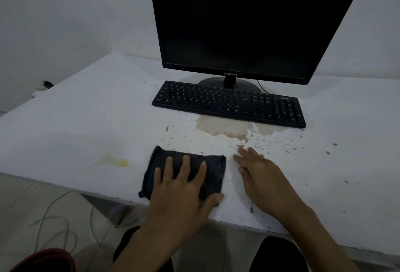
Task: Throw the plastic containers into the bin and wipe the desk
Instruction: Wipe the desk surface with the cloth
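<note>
Left grip [184,187] presses black cloth [188,172] near keyboard [229,103], beside brown stain [225,126]

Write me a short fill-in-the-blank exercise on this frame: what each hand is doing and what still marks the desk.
1. The left hand presses flat on a dark ____ near the desk's front edge.
2. The right hand rests open on the bare ____, holding nothing.
3. A brownish stain spreads just in front of the black ____.
4. To the left of the left hand lies a small smear coloured ____.

Missing words: cloth; desk; keyboard; yellow.
</note>
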`<state>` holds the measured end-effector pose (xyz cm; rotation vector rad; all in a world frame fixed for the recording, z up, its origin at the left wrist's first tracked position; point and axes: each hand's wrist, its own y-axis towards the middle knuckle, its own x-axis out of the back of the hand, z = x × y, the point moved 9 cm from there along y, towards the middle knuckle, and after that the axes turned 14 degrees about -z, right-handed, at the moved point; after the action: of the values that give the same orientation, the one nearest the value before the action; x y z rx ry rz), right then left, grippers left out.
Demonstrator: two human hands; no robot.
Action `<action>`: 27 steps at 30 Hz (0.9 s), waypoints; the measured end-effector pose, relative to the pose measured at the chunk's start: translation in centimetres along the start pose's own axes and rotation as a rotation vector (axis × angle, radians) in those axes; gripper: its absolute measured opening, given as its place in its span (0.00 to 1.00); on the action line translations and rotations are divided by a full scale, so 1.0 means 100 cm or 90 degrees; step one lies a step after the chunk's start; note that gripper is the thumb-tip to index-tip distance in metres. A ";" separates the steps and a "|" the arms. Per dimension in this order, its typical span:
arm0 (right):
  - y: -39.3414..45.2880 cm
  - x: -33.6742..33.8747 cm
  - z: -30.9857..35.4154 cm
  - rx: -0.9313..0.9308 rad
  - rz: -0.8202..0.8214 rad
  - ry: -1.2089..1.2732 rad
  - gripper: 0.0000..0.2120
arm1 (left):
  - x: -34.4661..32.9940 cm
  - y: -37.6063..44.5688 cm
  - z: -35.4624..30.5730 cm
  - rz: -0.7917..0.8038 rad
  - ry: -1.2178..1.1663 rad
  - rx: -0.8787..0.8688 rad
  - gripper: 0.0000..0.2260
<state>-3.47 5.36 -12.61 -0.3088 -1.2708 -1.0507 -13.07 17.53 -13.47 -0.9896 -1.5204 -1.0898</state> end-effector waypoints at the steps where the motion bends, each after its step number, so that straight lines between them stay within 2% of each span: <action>1: -0.001 0.000 -0.001 -0.002 -0.002 0.004 0.20 | -0.001 0.000 0.000 -0.002 0.010 0.009 0.38; 4: 0.000 -0.002 -0.002 -0.011 0.001 0.020 0.20 | 0.000 0.016 0.013 -0.032 -0.006 0.047 0.29; 9: 0.001 -0.003 0.001 -0.015 0.003 0.023 0.20 | 0.005 0.033 0.031 -0.062 -0.043 0.097 0.25; 12: 0.001 -0.003 0.003 -0.025 0.001 0.011 0.20 | 0.010 0.018 0.011 -0.068 -0.047 0.039 0.22; 15: 0.000 -0.004 0.003 -0.028 0.009 0.007 0.21 | 0.005 -0.006 -0.016 -0.025 -0.070 -0.034 0.23; 23: 0.000 -0.002 0.006 -0.029 0.003 0.019 0.20 | 0.016 0.031 0.031 -0.121 -0.104 0.045 0.19; 27: -0.002 -0.004 0.002 -0.038 -0.002 0.020 0.20 | 0.009 0.001 -0.004 -0.091 -0.101 -0.078 0.24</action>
<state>-3.73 5.60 -13.01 -0.3344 -1.2139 -1.0942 -13.06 17.21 -12.55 -1.0857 -1.6888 -1.2412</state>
